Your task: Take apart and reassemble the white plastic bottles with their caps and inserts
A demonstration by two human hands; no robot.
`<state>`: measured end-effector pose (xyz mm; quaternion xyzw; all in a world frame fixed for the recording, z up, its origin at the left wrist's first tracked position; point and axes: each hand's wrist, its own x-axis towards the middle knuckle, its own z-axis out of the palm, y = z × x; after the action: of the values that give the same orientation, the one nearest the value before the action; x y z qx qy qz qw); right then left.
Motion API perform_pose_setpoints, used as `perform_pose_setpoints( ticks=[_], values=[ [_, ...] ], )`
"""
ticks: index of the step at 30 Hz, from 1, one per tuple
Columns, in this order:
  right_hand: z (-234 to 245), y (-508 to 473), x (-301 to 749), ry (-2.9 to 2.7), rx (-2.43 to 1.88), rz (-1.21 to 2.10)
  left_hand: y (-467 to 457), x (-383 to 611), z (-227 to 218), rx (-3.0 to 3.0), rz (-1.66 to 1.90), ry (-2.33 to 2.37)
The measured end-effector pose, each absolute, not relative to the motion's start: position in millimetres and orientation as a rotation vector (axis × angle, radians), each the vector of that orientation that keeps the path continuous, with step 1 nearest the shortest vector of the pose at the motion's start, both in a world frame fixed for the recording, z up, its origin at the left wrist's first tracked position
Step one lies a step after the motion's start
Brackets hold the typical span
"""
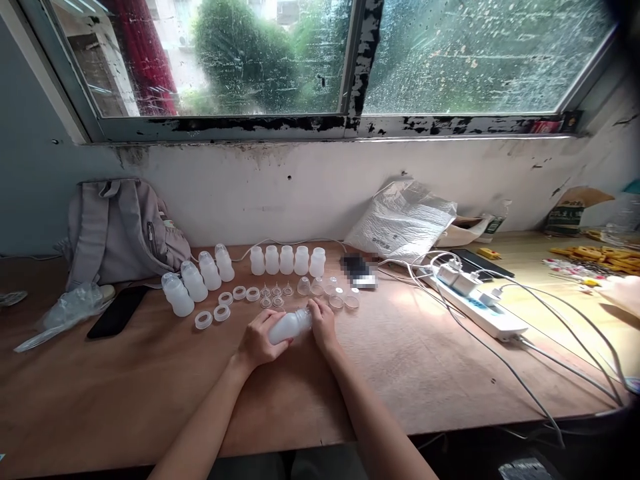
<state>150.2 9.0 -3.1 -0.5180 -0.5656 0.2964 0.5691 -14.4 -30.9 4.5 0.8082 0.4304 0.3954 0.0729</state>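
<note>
A white plastic bottle point(286, 327) lies tilted on its side over the wooden table point(150, 393). My left hand point(257, 340) is wrapped round its body. My right hand point(321, 323) pinches the neck end of the same bottle. Beyond my hands stand two rows of like bottles, one at the left point(197, 280) and one in the middle point(287, 260). In front of them lie several white rings point(223, 309) and several clear caps and nipples point(320, 290).
A grey backpack point(120, 230) leans on the wall at the left, with a black phone point(117, 312) and a crumpled clear bag point(70, 310) before it. A white bag point(403, 220) and a power strip point(480, 307) with cables lie at the right.
</note>
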Motion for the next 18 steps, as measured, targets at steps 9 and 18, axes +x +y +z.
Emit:
perform_pose_setpoints(
  ticks=[9,18],
  values=[
    [-14.5,3.0,146.4,-1.398,-1.256,0.647,-30.0,-17.9,-0.7,2.35,1.156,1.267],
    [-10.3,-0.4,140.3,-1.349,-1.186,0.678,-22.3,-20.1,2.3,2.23,1.169,1.266]
  ],
)
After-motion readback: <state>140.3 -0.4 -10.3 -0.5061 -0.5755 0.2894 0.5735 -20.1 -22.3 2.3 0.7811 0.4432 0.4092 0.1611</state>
